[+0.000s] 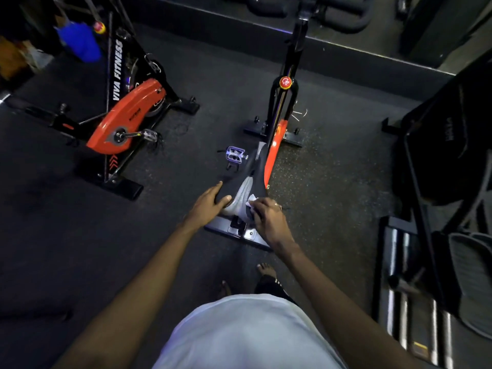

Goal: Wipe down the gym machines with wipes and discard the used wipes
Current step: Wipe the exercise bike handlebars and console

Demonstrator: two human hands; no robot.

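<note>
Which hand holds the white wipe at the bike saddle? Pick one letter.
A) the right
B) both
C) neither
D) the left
A: the right hand grips the white wipe against the saddle, while the left hand only rests flat on the saddle's side.

Open floor between left bike and saddle; pedal juts into gap; black machine crowds right.

Gym: spin bikes, rubber floor
</note>
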